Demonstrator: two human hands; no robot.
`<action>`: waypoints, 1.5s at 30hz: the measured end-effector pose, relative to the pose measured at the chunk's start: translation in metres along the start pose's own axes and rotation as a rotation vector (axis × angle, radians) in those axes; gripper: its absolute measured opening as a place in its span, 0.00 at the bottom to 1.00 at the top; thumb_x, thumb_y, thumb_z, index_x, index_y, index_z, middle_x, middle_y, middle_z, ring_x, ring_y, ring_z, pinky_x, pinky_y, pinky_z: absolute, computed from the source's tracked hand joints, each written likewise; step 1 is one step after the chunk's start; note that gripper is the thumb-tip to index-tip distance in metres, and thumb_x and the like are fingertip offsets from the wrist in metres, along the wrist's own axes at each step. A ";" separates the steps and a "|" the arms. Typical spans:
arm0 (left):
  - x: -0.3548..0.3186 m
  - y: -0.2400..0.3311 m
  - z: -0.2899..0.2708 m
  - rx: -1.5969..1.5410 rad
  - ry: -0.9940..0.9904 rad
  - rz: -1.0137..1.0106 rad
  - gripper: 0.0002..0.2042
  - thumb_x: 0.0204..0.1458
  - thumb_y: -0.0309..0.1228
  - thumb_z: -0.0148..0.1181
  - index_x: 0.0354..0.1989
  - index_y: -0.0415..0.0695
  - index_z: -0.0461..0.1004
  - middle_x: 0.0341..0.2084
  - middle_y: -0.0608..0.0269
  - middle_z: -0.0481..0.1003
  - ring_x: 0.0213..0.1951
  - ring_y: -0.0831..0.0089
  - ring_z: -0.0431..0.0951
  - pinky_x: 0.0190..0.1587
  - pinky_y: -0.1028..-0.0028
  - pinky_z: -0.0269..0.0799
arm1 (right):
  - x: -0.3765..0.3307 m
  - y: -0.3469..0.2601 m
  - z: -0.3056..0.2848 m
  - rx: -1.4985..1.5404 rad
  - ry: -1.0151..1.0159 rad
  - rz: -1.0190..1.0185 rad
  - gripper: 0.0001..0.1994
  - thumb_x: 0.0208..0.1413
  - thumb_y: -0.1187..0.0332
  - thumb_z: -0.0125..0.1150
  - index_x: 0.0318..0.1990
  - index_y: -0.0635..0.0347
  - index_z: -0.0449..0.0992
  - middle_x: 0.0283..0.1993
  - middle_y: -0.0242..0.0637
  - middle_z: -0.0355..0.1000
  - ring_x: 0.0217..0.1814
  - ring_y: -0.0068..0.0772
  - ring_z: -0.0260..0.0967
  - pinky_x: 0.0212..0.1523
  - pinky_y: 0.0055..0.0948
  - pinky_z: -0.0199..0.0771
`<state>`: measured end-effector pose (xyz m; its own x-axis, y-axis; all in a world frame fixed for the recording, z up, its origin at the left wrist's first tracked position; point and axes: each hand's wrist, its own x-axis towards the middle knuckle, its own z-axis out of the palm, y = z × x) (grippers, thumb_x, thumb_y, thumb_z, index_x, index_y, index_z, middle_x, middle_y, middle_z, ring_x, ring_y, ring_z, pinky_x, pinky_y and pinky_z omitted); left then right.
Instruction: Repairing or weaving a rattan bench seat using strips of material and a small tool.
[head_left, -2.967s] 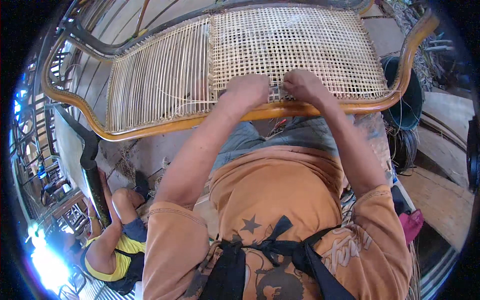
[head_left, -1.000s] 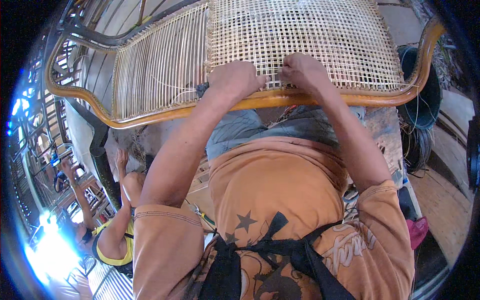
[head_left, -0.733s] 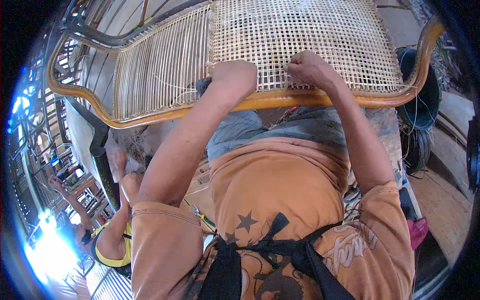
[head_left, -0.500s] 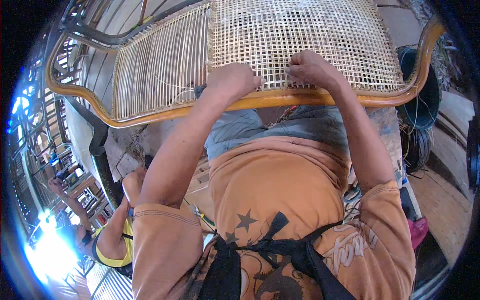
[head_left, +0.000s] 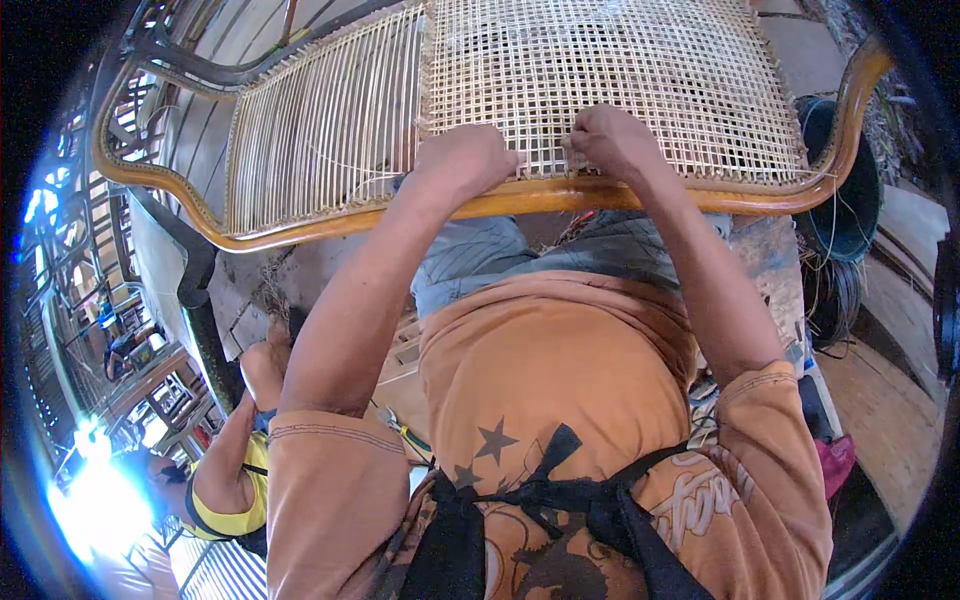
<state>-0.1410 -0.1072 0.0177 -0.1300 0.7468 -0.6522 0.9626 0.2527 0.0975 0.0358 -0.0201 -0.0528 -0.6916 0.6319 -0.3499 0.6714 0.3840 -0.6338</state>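
Note:
A curved, varnished wooden frame (head_left: 560, 196) lies across my lap. Its right part carries open woven cane webbing (head_left: 640, 60), while the left part has only parallel cane strands (head_left: 320, 130). My left hand (head_left: 463, 160) is closed in a pinch at the near edge of the weave, fingertips on the cane just above the wooden rail. A short way to its right, my right hand (head_left: 613, 145) is also closed, thumb and fingers pinching at the weave. The pinched strands are mostly hidden by my fingers. A loose strand end curls beside my left wrist.
A dark bucket (head_left: 845, 220) stands at the right, with a coil of dark cord (head_left: 835, 305) below it. Pliers (head_left: 408, 432) lie by my left side. A person in a yellow top (head_left: 235, 490) sits at the lower left, near bright glare.
My right hand has shifted slightly left, nearer my left hand. The left hand has barely moved. The other person's raised hand at the left has dropped from sight.

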 end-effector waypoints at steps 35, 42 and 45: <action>0.002 -0.012 -0.004 0.044 -0.029 0.013 0.27 0.49 0.56 0.47 0.29 0.40 0.77 0.28 0.47 0.76 0.35 0.52 0.76 0.39 0.56 0.70 | -0.005 0.002 -0.020 0.214 -0.183 -0.005 0.09 0.47 0.68 0.54 0.26 0.66 0.73 0.16 0.32 0.67 0.18 0.24 0.62 0.21 0.28 0.64; -0.003 -0.005 -0.008 0.069 -0.051 -0.070 0.26 0.49 0.55 0.48 0.32 0.41 0.78 0.33 0.48 0.77 0.39 0.54 0.77 0.41 0.58 0.71 | -0.007 0.000 -0.015 0.111 -0.113 -0.028 0.10 0.48 0.66 0.54 0.28 0.65 0.74 0.20 0.41 0.70 0.22 0.33 0.67 0.26 0.33 0.68; -0.001 -0.010 -0.002 0.071 -0.027 -0.020 0.22 0.48 0.51 0.52 0.33 0.42 0.77 0.32 0.49 0.77 0.38 0.55 0.77 0.41 0.59 0.71 | -0.012 -0.020 0.000 -0.080 0.089 0.058 0.10 0.48 0.64 0.55 0.30 0.63 0.74 0.24 0.47 0.71 0.27 0.44 0.71 0.30 0.38 0.69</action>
<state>-0.1509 -0.1092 0.0194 -0.1439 0.7250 -0.6735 0.9744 0.2226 0.0316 0.0309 -0.0355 -0.0356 -0.6271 0.7104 -0.3195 0.7313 0.3955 -0.5557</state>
